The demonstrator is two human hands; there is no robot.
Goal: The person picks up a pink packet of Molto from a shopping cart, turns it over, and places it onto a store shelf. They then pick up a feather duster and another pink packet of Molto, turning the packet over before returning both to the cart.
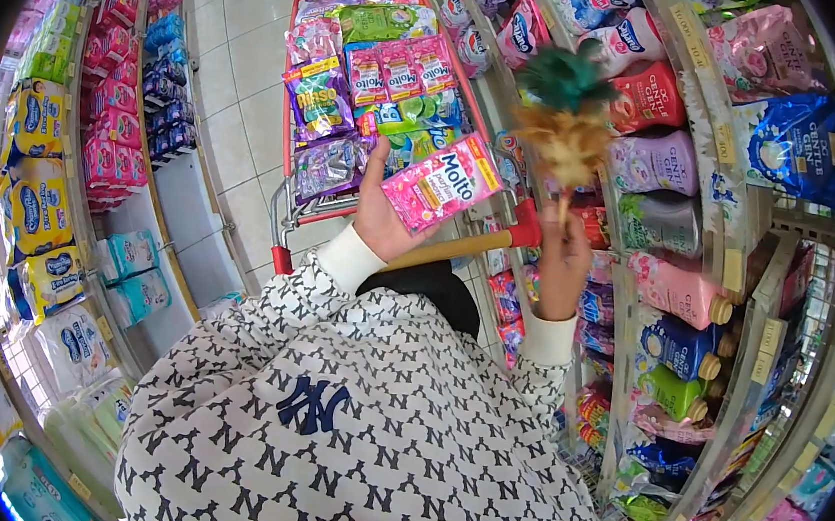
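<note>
My left hand [386, 219] holds a pink Molto packet [445, 183], its printed front facing up, thumb along the left edge. Beneath and beyond it is a shopping cart [286, 137] with a red rim, filled with detergent and softener packs such as a purple pouch [318, 98] and a row of pink Molto sachets [401, 70]. In my right hand [562, 259] is the thin handle of a feather duster [565, 124]. The duster's green and tan feathers point up, blurred, in front of the right shelf. The cart's wooden handlebar [449, 250] runs between my hands.
The right shelves hold softener bottles [655, 163], a blue pouch [800, 147] and price strips [695, 36]. On the left shelves stand yellow packs [36, 199] and pink packs [111, 151]. A tiled aisle floor [248, 33] lies between the cart and the left shelves.
</note>
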